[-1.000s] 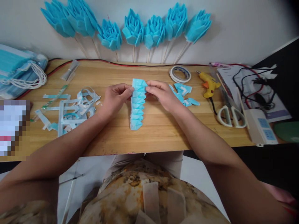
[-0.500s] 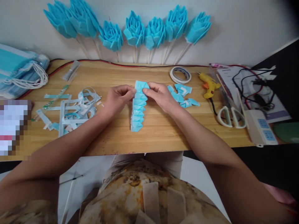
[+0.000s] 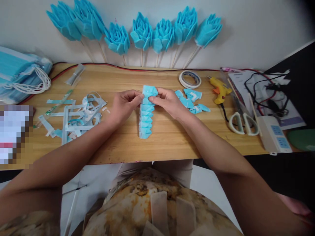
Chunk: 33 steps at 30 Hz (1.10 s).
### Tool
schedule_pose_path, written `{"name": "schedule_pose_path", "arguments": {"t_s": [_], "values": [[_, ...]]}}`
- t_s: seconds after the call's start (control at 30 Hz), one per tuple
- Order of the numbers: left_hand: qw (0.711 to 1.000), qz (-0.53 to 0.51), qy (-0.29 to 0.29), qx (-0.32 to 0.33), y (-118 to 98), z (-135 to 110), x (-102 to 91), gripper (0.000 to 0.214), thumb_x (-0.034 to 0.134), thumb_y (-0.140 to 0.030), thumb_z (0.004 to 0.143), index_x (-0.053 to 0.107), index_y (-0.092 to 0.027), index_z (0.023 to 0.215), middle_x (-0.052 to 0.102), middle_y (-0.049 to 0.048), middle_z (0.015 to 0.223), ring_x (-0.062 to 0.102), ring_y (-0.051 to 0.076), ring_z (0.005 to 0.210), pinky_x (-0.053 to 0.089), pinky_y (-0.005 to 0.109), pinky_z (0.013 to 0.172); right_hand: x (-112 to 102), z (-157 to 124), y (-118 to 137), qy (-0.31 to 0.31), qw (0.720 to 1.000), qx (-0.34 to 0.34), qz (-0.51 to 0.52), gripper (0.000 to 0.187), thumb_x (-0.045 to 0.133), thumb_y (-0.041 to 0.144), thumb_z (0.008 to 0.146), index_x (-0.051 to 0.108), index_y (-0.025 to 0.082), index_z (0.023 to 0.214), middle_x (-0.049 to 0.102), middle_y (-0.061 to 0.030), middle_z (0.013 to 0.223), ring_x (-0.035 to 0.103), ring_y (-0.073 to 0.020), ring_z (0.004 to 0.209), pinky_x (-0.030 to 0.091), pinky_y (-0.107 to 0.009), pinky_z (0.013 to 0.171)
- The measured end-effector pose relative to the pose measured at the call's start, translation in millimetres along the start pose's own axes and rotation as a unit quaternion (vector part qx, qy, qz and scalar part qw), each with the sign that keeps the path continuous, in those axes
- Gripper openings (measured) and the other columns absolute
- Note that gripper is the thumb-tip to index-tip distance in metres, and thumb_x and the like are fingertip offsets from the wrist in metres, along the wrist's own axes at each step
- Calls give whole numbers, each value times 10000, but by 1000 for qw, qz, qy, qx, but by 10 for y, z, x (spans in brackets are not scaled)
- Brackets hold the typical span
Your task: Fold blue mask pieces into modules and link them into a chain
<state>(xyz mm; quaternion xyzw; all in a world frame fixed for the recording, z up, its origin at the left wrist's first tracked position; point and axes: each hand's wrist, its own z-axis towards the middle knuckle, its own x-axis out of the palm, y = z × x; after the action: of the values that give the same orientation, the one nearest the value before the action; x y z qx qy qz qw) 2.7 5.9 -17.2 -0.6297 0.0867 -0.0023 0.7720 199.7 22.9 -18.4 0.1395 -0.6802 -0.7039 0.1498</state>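
Note:
A strip of overlapping folded light-blue petals hangs lengthwise toward me over the middle of the table. My left hand pinches its left edge near the top between thumb and fingers. On the right edge, my right hand grips the upper petals, its thumb pressed on the front face and its fingers mostly behind. Loose folded blue pieces lie just right of my right hand. Left of my left hand is a heap of cut white and blue strips.
Several blue fabric flowers on sticks lean against the wall. A tape roll, a yellow glue gun, scissors and a power strip lie to the right. Blue face masks are piled at the left.
My right thumb has slid slightly down and left across the strip's front. The strip's lower end has shifted a little to the right. My left hand keeps its place.

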Motion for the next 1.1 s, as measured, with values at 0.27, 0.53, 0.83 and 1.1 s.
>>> {"name": "schedule_pose_path", "arguments": {"t_s": [0.27, 0.53, 0.83, 1.1], "values": [[1000, 7, 14, 0, -41, -9, 1, 235, 743, -299, 893, 710, -208, 679, 629, -13, 627, 512, 123, 574, 452, 275, 613, 10, 2, 1, -13, 999, -20, -38, 274, 748, 445, 805, 646, 194, 846, 562, 45, 737, 462, -112, 707, 395, -262, 671], [1000, 3, 7, -30, -116, -8, 34, 299, 704, -149, 911, 683, -197, 616, 587, -25, 588, 499, 115, 559, 414, 278, 611, 33, -13, 5, -33, 997, -24, -70, 356, 782, 528, 799, 644, 200, 818, 529, 45, 709, 435, -118, 704, 357, -266, 645], [999, -3, -30, -36, -64, 16, 17, 267, 702, -184, 910, 699, -201, 643, 600, -31, 591, 490, 110, 538, 400, 266, 565, 11, -42, 105, -19, 999, -24, -31, 451, 722, 580, 879, 521, 220, 696, 490, 32, 712, 457, -128, 735, 404, -278, 706], [999, -12, -13, -29, -19, 1, 36, 222, 739, -280, 878, 721, -199, 672, 607, -21, 606, 497, 110, 554, 411, 254, 562, 5, -15, 30, -16, 999, -16, -37, 338, 785, 494, 818, 609, 213, 754, 560, 28, 746, 487, -133, 759, 421, -279, 722]]}}
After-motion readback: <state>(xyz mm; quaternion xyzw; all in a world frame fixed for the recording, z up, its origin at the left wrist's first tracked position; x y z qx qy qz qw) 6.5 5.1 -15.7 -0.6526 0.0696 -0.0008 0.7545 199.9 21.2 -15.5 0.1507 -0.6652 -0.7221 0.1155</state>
